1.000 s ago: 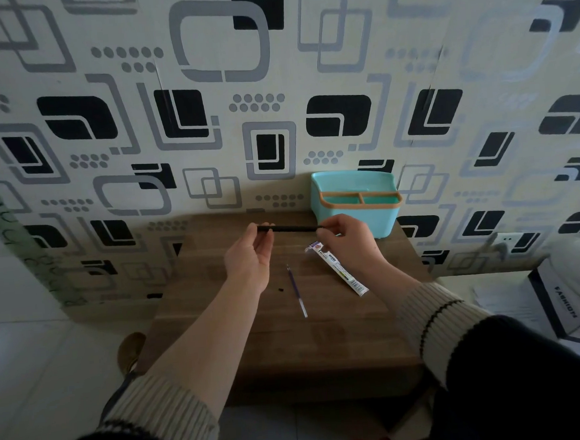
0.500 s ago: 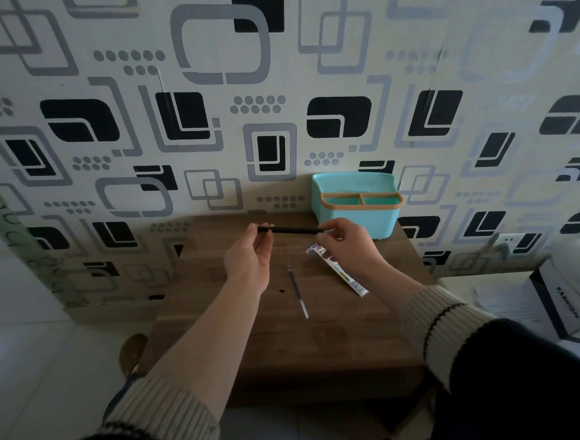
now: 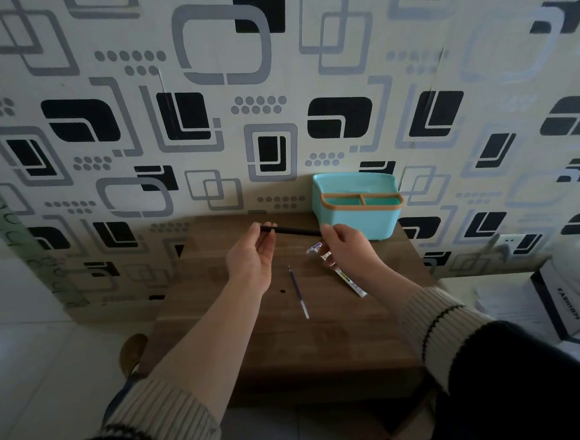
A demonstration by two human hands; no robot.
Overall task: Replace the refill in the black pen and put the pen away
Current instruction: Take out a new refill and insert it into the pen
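I hold the black pen (image 3: 294, 230) level above the small wooden table (image 3: 290, 343). My left hand (image 3: 250, 257) pinches its left end and my right hand (image 3: 347, 246) pinches its right end. Below the pen a thin refill (image 3: 298, 292) lies loose on the table. A white refill wrapper (image 3: 349, 282) lies to its right, partly under my right hand. A tiny black part (image 3: 282, 291) rests on the wood left of the refill. The teal pen holder (image 3: 359, 220) with an orange rim stands at the table's back right, against the wall.
The table stands against a patterned wall. A white paper bag (image 3: 569, 303) and papers lie on the floor to the right. A brown shoe (image 3: 132, 354) shows by the table's left edge. A wall socket (image 3: 508, 240) sits low on the right.
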